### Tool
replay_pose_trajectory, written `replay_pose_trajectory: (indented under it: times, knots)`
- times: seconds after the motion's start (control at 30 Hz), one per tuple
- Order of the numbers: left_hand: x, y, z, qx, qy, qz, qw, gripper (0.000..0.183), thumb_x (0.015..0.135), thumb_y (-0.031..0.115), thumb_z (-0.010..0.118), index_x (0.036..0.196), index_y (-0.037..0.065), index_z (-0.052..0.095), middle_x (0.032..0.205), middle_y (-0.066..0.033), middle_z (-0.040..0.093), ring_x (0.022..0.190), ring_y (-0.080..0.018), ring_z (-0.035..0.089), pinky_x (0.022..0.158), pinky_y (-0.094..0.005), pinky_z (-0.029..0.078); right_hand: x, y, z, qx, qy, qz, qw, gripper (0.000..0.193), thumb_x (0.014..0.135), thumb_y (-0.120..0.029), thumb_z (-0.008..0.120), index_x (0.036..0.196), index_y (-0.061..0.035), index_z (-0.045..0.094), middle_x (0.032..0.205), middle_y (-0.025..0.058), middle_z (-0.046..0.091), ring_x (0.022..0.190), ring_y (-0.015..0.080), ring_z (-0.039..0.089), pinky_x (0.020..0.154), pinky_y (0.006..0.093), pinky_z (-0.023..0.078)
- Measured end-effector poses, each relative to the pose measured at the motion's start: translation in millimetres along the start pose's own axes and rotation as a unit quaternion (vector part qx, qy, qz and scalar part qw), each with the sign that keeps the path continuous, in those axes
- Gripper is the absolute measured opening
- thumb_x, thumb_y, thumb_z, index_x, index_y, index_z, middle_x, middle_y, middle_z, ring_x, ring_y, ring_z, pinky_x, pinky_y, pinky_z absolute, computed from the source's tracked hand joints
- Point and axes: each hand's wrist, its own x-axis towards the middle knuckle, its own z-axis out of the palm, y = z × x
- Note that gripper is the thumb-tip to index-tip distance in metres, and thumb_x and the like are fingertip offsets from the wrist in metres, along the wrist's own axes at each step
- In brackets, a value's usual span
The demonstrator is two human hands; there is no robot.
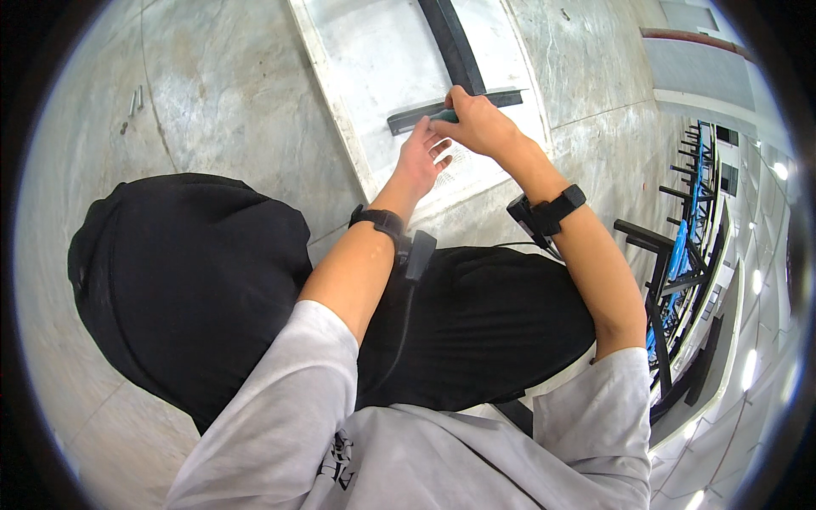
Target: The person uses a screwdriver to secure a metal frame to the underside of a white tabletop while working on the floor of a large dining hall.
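Note:
My right hand (478, 123) is closed around a short dark teal tool with a rounded handle (444, 116); its kind is partly hidden by the fingers. At the tool's left end, my left hand (418, 160) has thumb and forefinger drawn together, while its other fingers curl loosely. What sits in that pinch is too small to make out. Both hands are over a black metal crosspiece (406, 121), which meets a long black bar (453, 47) in a T shape. This black frame lies on a white board (365, 55).
Two small metal bolts (136, 100) lie on the grey concrete floor (229, 93) at the left. Black frames with blue parts (677, 251) stand in a row at the right. Black wrist devices with cables (416, 255) are strapped on both my arms, above my black-clothed legs.

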Motion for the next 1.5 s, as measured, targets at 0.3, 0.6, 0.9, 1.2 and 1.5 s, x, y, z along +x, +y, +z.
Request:
replay_pose_trajectory:
  times: [0.3, 0.6, 0.9, 1.2, 1.5]
  knots:
    - [-1.5, -4.3, 0.3, 0.007, -0.029, -0.027, 0.999, 0.037, 0.083, 0.041, 0.047, 0.103, 0.011, 0.05, 0.103, -0.0014, 0.048, 0.096, -0.0168, 0.041, 0.086, -0.0357, 0.032, -0.5, 14.9, 2.5, -0.007, 0.082, -0.129, 0.988, 0.028, 0.075, -0.022, 0.058, 0.085, 0.003, 0.051, 0.07, 0.0204, 0.059, 0.064, 0.0354, 0.057, 0.059, 0.0379, 0.046]
    - [-2.1, -6.9, -11.0, 0.008, 0.002, -0.031, 0.999, 0.033, 0.087, 0.034, 0.035, 0.101, 0.009, 0.051, 0.098, -0.0032, 0.051, 0.094, -0.0174, 0.043, 0.085, -0.0373, 0.033, -1.1, 18.3, 0.1, -0.013, -0.058, -0.003, 0.998, 0.028, 0.068, -0.014, 0.063, 0.09, 0.0009, 0.053, 0.078, 0.0177, 0.06, 0.075, 0.0323, 0.058, 0.066, 0.0351, 0.046]
    - [4.2, -2.9, -36.6, 0.055, 0.158, 0.008, 0.986, 0.029, 0.087, 0.029, 0.036, 0.097, 0.007, 0.051, 0.092, -0.0051, 0.055, 0.086, -0.0171, 0.049, 0.077, -0.0356, 0.04, -5.0, 3.0, -18.4, -0.017, -0.09, -0.017, 0.996, 0.028, 0.066, -0.013, 0.064, 0.09, -0.0015, 0.052, 0.082, 0.0169, 0.059, 0.079, 0.0305, 0.057, 0.071, 0.0358, 0.045]
    - [12.7, -2.3, -39.4, 0.344, 0.355, 0.123, 0.86, 0.018, 0.077, 0.014, 0.058, 0.087, 0.0, 0.057, 0.073, -0.0107, 0.06, 0.066, -0.0194, 0.06, 0.054, -0.0283, 0.047, -12.6, 40.7, -24.9, -0.005, -0.059, 0.08, 0.995, 0.031, 0.068, -0.025, 0.064, 0.087, -0.0019, 0.054, 0.075, 0.0158, 0.058, 0.069, 0.0267, 0.055, 0.062, 0.0331, 0.043]
    - [15.0, 14.1, -14.9, 0.56, 0.44, 0.174, 0.681, 0.02, 0.064, 0.018, 0.071, 0.075, 0.002, 0.066, 0.077, -0.0174, 0.063, 0.074, -0.0315, 0.062, 0.067, -0.0373, 0.051, -23.7, 70.5, -25.7, 0.001, -0.023, 0.14, 0.99, 0.031, 0.068, -0.024, 0.062, 0.086, -0.0001, 0.055, 0.074, 0.0165, 0.058, 0.069, 0.0265, 0.056, 0.063, 0.0327, 0.044]
